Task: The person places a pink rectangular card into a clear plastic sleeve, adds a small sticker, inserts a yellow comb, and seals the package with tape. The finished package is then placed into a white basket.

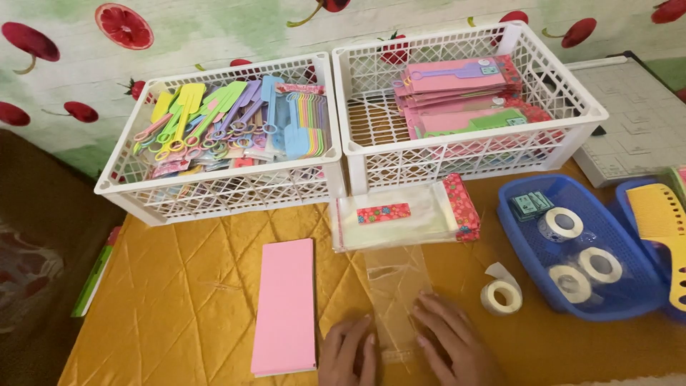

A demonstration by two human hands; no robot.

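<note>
Clear thin plastic sleeve [397, 286], judged light, limp and slippery, is being pressed flat on yellow quilted worktop [179, 300] by left hand [348, 352] and right hand [451, 337], fingers spread, nothing clamped; long edges suit gripping.

Home packing table, white crates [214, 179] (sorted stock), tape rolls [501, 297]

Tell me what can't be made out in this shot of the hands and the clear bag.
Head view, the only one:
- Left hand and right hand: wrists cut off by the bottom edge.
- Clear plastic bag: its lower end is hidden between the hands; contents, if any, unclear through the glare.
- Yellow comb: cut off by the right edge.
- Left white basket: lower items hidden under the pastel plastic tools.
</note>
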